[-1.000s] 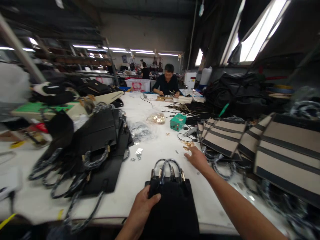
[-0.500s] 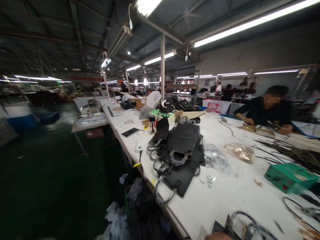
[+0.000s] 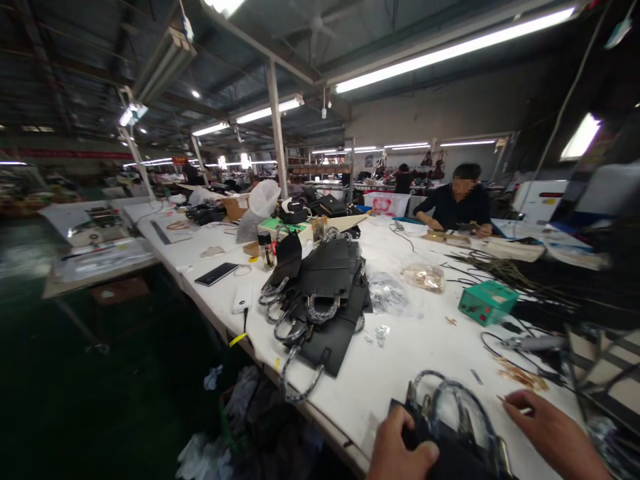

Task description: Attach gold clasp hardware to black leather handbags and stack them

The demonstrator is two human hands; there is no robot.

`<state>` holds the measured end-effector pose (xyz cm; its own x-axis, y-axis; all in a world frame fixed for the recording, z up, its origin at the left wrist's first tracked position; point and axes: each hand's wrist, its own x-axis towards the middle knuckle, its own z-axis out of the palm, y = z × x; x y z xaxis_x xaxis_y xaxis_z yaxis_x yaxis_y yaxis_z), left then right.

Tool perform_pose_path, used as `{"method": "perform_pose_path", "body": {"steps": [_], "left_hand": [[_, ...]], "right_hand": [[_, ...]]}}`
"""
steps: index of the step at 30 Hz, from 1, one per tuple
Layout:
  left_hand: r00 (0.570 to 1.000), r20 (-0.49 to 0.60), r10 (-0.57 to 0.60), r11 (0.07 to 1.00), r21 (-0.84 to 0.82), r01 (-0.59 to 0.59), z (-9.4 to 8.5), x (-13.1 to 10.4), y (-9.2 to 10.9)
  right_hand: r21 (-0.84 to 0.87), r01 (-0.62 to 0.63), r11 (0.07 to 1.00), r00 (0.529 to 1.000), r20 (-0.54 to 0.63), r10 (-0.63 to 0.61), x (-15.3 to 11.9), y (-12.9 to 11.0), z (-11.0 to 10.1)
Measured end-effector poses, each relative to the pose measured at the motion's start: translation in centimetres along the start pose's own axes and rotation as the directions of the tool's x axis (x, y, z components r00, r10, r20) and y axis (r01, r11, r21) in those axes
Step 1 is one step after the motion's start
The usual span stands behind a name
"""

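Both hands back in view since half a second ago, left hand [image 3: 400,450] gripping black handbag [image 3: 445,453] at table [image 3: 430,347] near edge, right hand [image 3: 550,433] flat beside it, fingers loosely spread, possibly touching small gold hardware [image 3: 520,378].

Matt black cloth on the bag [image 3: 453,453], handles [image 3: 450,407] wrapped in shiny clear plastic, gold metal clasps; smooth white table [image 3: 415,360]; glossy green plastic box [image 3: 487,301].
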<state>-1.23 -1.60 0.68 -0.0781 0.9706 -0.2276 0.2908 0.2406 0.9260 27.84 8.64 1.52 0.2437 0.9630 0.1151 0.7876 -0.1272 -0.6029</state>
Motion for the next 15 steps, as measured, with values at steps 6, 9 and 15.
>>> {"method": "perform_pose_path", "body": {"steps": [6,9,15], "left_hand": [[0.980,-0.057,0.191,0.967,-0.162,-0.198,-0.1,-0.6,0.6],[0.988,-0.073,0.138,0.959,-0.241,-0.152,-0.4,-1.0,0.8],[0.994,0.035,-0.099,0.894,-0.436,0.104,-1.1,0.1,0.3]], "right_hand": [[0.363,-0.158,0.918,0.984,-0.019,0.177,-6.2,-5.8,-3.3],[0.535,-0.163,0.829,0.986,0.070,0.149,-11.6,-9.7,-3.3],[0.802,-0.303,0.514,0.940,0.339,0.024,-15.9,-11.4,2.5]]}}
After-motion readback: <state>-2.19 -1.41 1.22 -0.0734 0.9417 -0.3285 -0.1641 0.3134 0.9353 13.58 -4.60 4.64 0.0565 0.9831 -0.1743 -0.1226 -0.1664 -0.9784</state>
